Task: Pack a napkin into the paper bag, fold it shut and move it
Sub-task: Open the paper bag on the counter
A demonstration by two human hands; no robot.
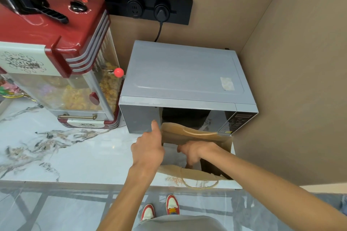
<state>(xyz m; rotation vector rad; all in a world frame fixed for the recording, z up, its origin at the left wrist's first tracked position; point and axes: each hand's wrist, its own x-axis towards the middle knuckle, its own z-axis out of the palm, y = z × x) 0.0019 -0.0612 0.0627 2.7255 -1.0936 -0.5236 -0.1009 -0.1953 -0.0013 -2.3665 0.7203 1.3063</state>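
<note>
A brown paper bag (193, 134) with twine handles stands open on the marble counter, right in front of the microwave. My left hand (148, 146) holds the bag's left rim, its index finger pointing up along the edge. My right hand (193, 151) reaches down inside the open mouth of the bag, fingers curled and partly hidden below the rim. Something pale shows inside the bag under that hand; I cannot tell whether it is the napkin or whether the fingers grip it.
A grey microwave (184, 75) stands behind the bag, a red popcorn machine (62, 58) to its left. A beige wall (300, 80) closes the right side. The marble counter (65, 152) stretches left; its front edge runs just below the bag.
</note>
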